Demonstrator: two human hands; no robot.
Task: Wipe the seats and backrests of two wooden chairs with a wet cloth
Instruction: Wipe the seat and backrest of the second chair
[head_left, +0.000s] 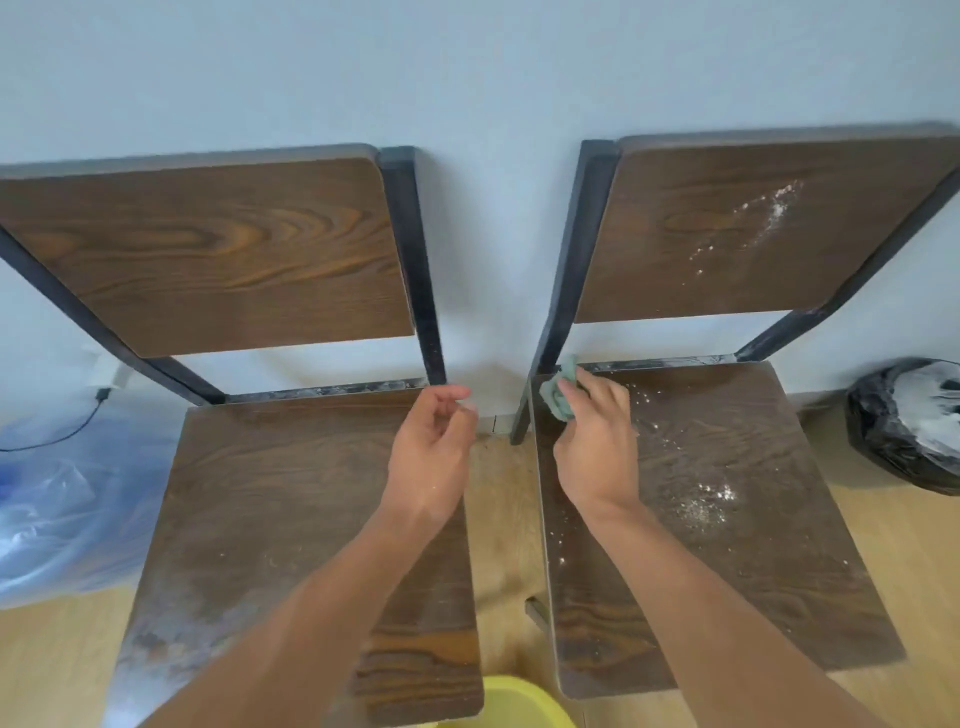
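Cloth (557, 396), bunched and green, sits pinched under our right hand (597, 447) fingers at the right chair seat's (727, 545) back corner. Our left hand (431, 457) hovers loosely curled, apparently empty. We should pull toward ourselves, pressing flat through the white powder (706, 501) beside the wrist.

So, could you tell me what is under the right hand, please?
A green cloth pokes out beneath the right hand, at the seat's back corner. Most of it is covered.
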